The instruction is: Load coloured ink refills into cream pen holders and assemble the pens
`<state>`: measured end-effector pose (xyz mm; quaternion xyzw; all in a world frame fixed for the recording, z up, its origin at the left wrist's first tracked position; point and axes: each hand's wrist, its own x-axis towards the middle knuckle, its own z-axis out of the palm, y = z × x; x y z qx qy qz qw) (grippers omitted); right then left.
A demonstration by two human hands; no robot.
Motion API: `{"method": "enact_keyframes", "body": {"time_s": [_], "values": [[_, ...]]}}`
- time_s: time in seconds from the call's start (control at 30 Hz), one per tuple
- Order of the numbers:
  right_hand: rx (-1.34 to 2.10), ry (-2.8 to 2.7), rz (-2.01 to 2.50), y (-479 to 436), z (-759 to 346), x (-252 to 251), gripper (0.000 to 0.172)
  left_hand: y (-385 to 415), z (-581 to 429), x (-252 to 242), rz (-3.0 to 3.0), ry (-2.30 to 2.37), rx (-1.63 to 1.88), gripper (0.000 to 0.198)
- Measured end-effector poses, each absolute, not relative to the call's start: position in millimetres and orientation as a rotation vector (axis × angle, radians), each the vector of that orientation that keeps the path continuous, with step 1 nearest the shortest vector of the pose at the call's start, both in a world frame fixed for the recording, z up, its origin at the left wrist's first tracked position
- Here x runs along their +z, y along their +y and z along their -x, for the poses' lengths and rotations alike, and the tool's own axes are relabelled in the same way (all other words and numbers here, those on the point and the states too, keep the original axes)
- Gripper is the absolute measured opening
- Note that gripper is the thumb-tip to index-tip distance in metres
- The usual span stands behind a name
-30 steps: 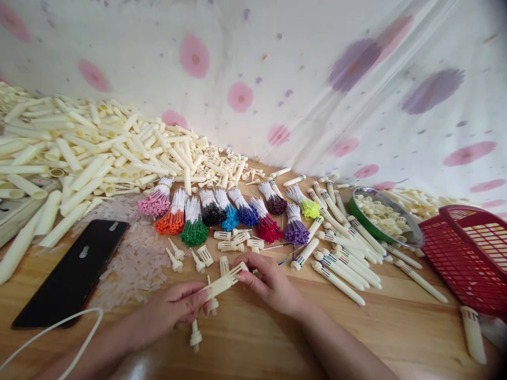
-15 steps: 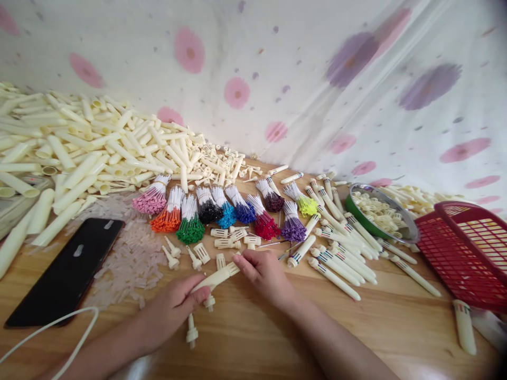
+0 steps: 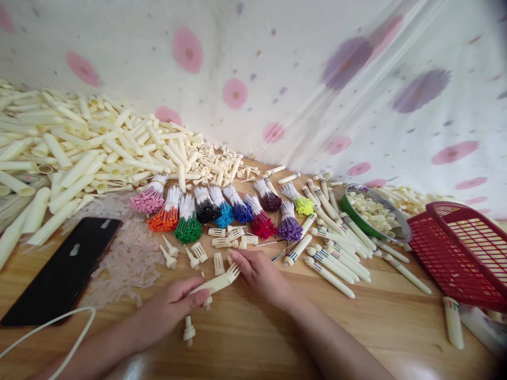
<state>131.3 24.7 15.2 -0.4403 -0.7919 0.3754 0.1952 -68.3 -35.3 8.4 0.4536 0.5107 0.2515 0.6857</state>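
My left hand (image 3: 174,306) is closed round a cream plastic pen barrel (image 3: 212,285), with a slotted end piece (image 3: 233,272) at its upper right tip. My right hand (image 3: 259,277) is at that slotted tip, thumb and fingers pinched together; what they hold is hidden. Loose slotted sleeves (image 3: 218,264) and stemmed cream parts (image 3: 168,258) lie just beyond the hands. Below the left hand's fingers lies another stemmed part (image 3: 189,332). Behind stand bundles of coloured pen refills, among them green (image 3: 188,224), red (image 3: 260,221) and purple (image 3: 291,224).
A heap of cream barrels (image 3: 79,142) fills the left back. A black phone (image 3: 59,269) and clear small tubes (image 3: 127,264) lie at left. Multicolour pens (image 3: 328,277), a green-sided metal bowl (image 3: 354,216) of slotted parts and a red basket (image 3: 447,258) are at right.
The right fingers have drawn slightly up and left from the barrel's tip, so more of the slotted end piece shows. The whole view has shifted a little.
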Motion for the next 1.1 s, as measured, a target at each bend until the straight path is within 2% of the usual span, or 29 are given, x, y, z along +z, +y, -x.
{"method": "enact_keyframes", "body": {"time_s": [0.13, 0.27, 0.43, 0.6, 0.8, 0.9, 1.1], "values": [[0.98, -2.172, 1.276, 21.6, -132.5, 19.2, 0.041, -34.4, 64.2, 11.3, -0.878, 1.113, 0.591, 0.041], [1.011, -2.198, 1.108, 19.2, -135.6, 28.6, 0.029, -31.2, 63.7, 17.4, -0.768, 1.099, 0.563, 0.048], [0.99, -2.206, 0.996, 20.2, -135.8, 28.9, 0.025, -30.9, 64.5, 17.8, -0.713, 1.102, 0.471, 0.052], [1.032, -2.182, 1.123, 22.5, -132.1, 27.4, 0.026, -35.7, 67.6, 10.1, -1.075, 1.173, 0.576, 0.041], [1.283, -1.998, 1.219, 23.1, -127.8, 24.4, 0.035, -35.8, 69.6, 12.2, -1.408, 1.264, 0.527, 0.032], [1.331, -1.956, 1.205, 21.9, -127.7, 22.7, 0.034, -34.2, 68.7, 10.3, -1.302, 1.244, 0.551, 0.036], [1.241, -2.04, 1.103, 19.6, -131.7, 27.2, 0.026, -34.1, 65.9, 8.1, -0.693, 1.057, 0.451, 0.056]]}}
